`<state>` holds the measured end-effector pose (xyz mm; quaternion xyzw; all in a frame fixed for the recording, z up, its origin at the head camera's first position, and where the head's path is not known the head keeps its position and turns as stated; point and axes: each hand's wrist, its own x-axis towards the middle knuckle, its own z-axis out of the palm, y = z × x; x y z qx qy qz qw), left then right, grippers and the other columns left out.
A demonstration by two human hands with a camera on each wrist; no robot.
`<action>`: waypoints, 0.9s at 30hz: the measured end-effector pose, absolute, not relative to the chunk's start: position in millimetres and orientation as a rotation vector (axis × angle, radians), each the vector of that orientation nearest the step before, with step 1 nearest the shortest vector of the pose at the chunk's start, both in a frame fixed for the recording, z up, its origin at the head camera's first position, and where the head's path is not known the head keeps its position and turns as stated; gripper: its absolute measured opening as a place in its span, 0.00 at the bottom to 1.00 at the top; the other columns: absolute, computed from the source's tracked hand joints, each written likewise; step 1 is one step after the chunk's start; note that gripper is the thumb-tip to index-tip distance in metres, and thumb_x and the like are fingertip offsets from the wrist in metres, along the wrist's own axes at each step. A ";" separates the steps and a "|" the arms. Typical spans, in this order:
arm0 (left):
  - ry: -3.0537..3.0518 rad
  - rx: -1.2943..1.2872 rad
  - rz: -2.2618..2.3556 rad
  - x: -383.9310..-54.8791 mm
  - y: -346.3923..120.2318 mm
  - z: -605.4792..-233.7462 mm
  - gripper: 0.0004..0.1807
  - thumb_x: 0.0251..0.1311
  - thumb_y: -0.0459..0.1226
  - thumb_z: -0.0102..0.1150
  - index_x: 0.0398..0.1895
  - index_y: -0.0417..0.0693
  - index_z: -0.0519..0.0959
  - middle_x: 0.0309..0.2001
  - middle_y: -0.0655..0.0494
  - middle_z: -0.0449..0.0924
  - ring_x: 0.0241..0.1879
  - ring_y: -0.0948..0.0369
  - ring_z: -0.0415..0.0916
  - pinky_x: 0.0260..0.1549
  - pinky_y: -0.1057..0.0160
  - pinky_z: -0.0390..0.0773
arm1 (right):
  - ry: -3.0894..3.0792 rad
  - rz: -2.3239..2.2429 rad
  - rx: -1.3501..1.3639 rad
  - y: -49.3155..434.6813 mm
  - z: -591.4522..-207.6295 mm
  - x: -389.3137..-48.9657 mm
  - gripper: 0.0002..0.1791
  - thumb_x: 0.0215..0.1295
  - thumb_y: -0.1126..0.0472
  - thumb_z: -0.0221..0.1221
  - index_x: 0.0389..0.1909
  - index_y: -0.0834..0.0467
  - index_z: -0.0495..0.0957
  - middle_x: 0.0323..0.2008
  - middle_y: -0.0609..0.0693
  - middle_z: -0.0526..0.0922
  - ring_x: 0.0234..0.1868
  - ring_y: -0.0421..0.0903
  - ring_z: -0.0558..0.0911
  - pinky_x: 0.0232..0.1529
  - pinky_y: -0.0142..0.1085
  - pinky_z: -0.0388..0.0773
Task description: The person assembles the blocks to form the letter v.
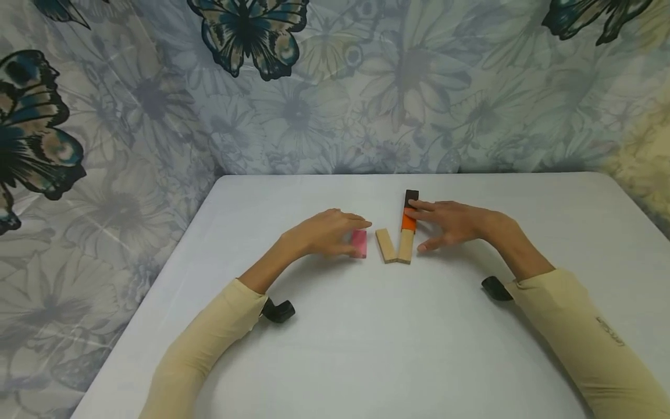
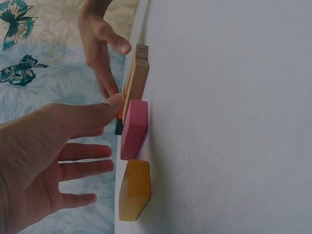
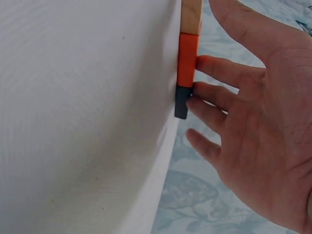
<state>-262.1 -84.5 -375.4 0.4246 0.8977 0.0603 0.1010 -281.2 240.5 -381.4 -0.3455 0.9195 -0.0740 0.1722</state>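
In the head view my left hand (image 1: 325, 233) is above a pink block (image 1: 359, 244), its fingers extended. The left wrist view shows that thumb near the pink block's upper end; whether they touch I cannot tell. A yellow block (image 2: 135, 190) stands beside the pink one there, hidden by the hand in the head view. My right hand (image 1: 454, 222) has its fingertips at an orange block (image 1: 409, 220) and a black block (image 1: 412, 198), lined up end to end with a plain wooden block (image 1: 405, 247). A second wooden block (image 1: 386, 245) slants against it, making a V.
All the blocks lie on a white table (image 1: 366, 349), towards its far edge. Behind stands a wall hanging (image 1: 408, 87) with flowers and butterflies. Dark wrist cameras stick out below the left sleeve (image 1: 209, 337) and the right sleeve (image 1: 581, 337).
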 end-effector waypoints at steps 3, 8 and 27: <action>2.626 1.238 0.192 -265.1 -81.2 -378.3 0.35 0.67 0.51 0.69 0.74 0.51 0.74 0.72 0.52 0.77 0.73 0.53 0.74 0.76 0.51 0.70 | 2.597 -0.235 -0.968 241.3 -381.9 -279.9 0.52 0.65 0.33 0.65 0.82 0.56 0.59 0.84 0.64 0.52 0.80 0.73 0.59 0.76 0.72 0.56; 2.626 1.277 0.206 -265.9 -79.3 -378.9 0.30 0.65 0.49 0.72 0.68 0.49 0.79 0.65 0.52 0.82 0.66 0.54 0.80 0.70 0.51 0.77 | 2.593 -0.252 -0.950 240.9 -380.7 -280.5 0.53 0.66 0.33 0.65 0.82 0.56 0.57 0.84 0.63 0.50 0.80 0.73 0.59 0.75 0.73 0.58; 2.689 1.322 0.270 -280.1 -74.8 -360.9 0.14 0.69 0.47 0.66 0.49 0.48 0.84 0.50 0.55 0.87 0.51 0.55 0.84 0.58 0.53 0.82 | 2.579 -0.235 -0.911 241.1 -381.2 -281.0 0.54 0.65 0.31 0.65 0.83 0.53 0.56 0.85 0.61 0.48 0.82 0.72 0.56 0.75 0.73 0.58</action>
